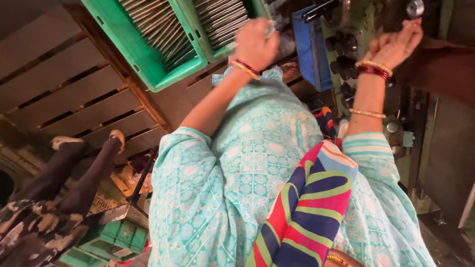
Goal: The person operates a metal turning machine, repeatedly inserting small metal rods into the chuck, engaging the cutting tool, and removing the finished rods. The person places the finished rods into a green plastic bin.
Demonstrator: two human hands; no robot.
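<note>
My left hand [255,42] is closed at the near edge of a green plastic tray [148,69] full of thin metal rods [222,20]. Something pale and shiny shows between its fingers, likely a few rods. My right hand [396,47] is raised against a dark green machine [356,29] with black knobs [341,64]. Its fingers are curled, and whatever they hold is hidden. Both wrists wear red and gold bangles. My turquoise patterned sleeves and a striped multicoloured scarf [307,207] fill the lower middle.
A second green tray of rods [217,49] lies beside the first, on a wooden pallet [74,99]. A blue bin [309,49] stands between trays and machine. Another person's dark-trousered legs and sandals [84,158] rest at left, above small green crates [114,237].
</note>
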